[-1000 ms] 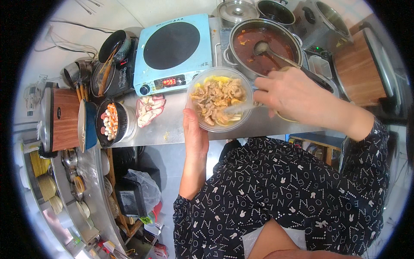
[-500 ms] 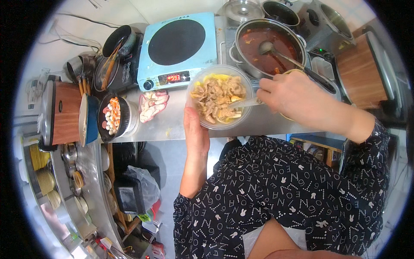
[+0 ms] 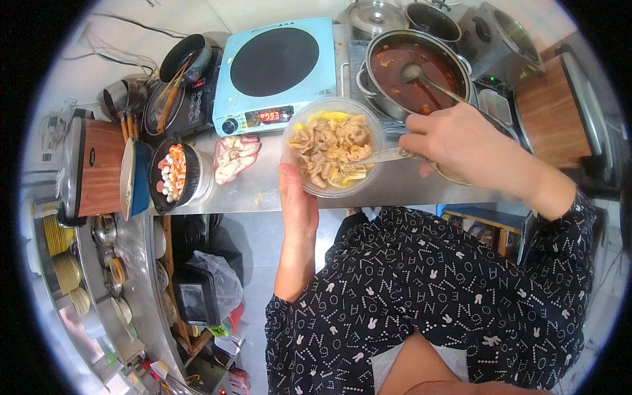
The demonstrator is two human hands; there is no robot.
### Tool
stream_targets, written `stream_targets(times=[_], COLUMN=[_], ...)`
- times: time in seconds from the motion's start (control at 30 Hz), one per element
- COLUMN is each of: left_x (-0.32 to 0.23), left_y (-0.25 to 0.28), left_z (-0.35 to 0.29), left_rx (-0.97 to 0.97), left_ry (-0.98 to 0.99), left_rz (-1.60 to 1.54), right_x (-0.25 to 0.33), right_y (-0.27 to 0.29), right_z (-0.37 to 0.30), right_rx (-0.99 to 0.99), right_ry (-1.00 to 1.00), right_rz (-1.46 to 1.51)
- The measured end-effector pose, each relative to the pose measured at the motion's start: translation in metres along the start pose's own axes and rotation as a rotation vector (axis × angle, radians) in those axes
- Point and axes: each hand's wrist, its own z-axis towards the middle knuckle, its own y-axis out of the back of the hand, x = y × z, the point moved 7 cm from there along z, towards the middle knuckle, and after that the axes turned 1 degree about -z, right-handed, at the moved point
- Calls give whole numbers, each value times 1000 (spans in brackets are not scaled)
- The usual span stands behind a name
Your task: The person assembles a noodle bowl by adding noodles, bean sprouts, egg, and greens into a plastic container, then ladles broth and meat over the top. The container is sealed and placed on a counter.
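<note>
My left hand (image 3: 297, 204) holds a round clear plastic bowl (image 3: 287, 146) from its left side, over the front of the counter. Sliced pale-brown meat (image 3: 336, 139) lies in it over something yellow. In my right hand (image 3: 447, 139) is a metal spoon (image 3: 382, 157); its tip is in the bowl at the edge of the meat, so its full shape is hidden. Beneath my right hand, a round yellowish rim (image 3: 451, 179) shows in part. Behind that hand stands a large steel pot (image 3: 364, 82) of red-brown broth, a ladle (image 3: 413, 74) resting in it.
A light-blue induction cooker (image 3: 227, 89) with a lit display stands behind the bowl. To its left are a folded cloth (image 3: 236, 158), a black bowl of sausage and crab-stick pieces (image 3: 172, 172), and pans (image 3: 184, 59). Wood-patterned cookers stand at both ends. The steel counter's front edge (image 3: 263, 209) runs below.
My right hand has shifted slightly, with the spoon still at the right side of the meat. The bowl stays in my left hand. The whole view has shifted a little.
</note>
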Motion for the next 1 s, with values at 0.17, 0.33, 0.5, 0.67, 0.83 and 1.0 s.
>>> stream_targets(times=[0.17, 0.33, 0.5, 0.67, 0.83, 1.0], left_x=[2, -3, -6, -8, -7, -7], left_y=[0, 0, -3, -8, -12, -14], left_z=[3, 4, 3, 1, 0, -8], left_rx=[27, 35, 49, 68, 86, 129], left_ry=[-1, -25, -32, -37, -5, -41], left_rz=[-29, 20, 38, 27, 12, 82], right_x=[9, 17, 9, 14, 10, -2], right_y=[7, 16, 26, 19, 32, 21], right_z=[8, 8, 7, 14, 23, 45], right_rx=[-156, -106, -92, -101, -318, -224], right_ry=[17, 36, -16, 21, 37, -34], right_rz=[89, -64, -72, -112, -174, -178])
